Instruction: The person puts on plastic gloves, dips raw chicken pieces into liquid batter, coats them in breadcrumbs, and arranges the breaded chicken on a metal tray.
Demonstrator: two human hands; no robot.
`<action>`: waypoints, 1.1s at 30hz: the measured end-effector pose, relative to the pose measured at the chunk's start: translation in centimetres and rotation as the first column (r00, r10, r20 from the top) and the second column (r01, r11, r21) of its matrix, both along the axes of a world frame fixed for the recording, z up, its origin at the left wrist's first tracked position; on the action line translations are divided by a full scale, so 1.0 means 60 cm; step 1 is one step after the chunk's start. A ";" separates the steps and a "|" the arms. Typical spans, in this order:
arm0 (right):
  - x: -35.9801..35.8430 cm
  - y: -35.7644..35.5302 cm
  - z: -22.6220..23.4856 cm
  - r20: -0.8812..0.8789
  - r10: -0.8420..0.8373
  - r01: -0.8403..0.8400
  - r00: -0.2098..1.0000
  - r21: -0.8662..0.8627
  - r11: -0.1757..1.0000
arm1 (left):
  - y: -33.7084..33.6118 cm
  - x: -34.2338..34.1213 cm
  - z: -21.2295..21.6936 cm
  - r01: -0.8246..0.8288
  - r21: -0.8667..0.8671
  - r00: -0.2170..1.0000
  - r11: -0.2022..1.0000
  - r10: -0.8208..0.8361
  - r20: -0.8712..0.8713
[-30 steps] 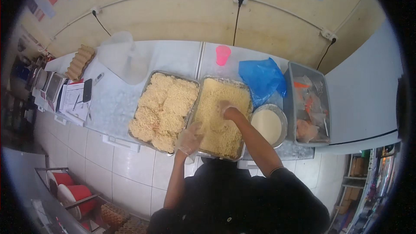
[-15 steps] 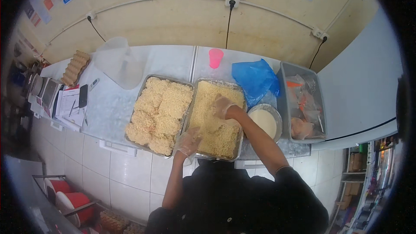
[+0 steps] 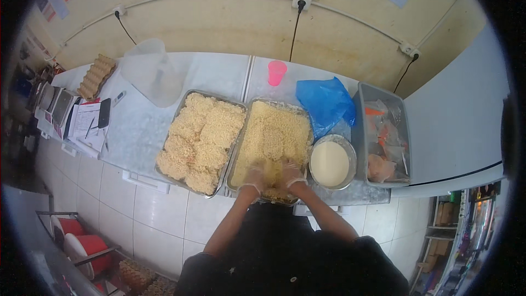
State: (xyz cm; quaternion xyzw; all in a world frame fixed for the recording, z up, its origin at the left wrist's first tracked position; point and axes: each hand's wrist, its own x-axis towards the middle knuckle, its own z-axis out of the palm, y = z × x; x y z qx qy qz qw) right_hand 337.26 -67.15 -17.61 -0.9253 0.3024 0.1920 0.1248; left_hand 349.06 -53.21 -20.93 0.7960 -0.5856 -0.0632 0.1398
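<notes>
Both my hands, in clear plastic gloves, are down in the near end of a metal tray [image 3: 232, 171] filled with pale breadcrumbs [image 3: 257, 126]. My left hand [image 3: 255, 175] is near the tray's left side and my right hand [image 3: 291, 173] near its right, a strip of crumbs between them. Their fingertips are sunk in the crumbs or blurred, so I cannot see whether they grip anything. Just beyond them lies a crumb-covered piece [image 3: 278, 141]. To the left, a second tray holds several crumb-coated pieces [image 3: 203, 137].
At right stand a metal bowl of creamy batter [image 3: 330, 164], a blue plastic bag [image 3: 324, 103] and a grey bin [image 3: 359, 131] of bagged food. A pink cup [image 3: 276, 72] is behind the trays. Farther left are a clear plastic container [image 3: 150, 74], an egg carton [image 3: 97, 77] and papers [image 3: 87, 120].
My right hand has drawn back from the tray's middle to its near end. My left hand has moved from the left rim into the crumbs. The view has shifted slightly.
</notes>
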 end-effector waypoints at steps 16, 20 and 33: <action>0.116 -0.139 0.179 0.002 0.129 -0.125 0.992 0.271 0.954 | -0.060 0.058 0.236 -0.239 0.008 0.963 0.971 0.238 -0.126; 0.166 -0.161 0.023 0.087 0.316 -0.323 0.945 0.084 0.943 | -0.025 0.036 0.201 -0.274 0.017 0.951 0.962 0.273 -0.144; 0.230 -0.215 0.074 0.204 0.445 -0.468 0.872 0.080 0.880 | 0.091 -0.020 0.191 -0.439 -0.094 0.779 0.894 0.326 -0.536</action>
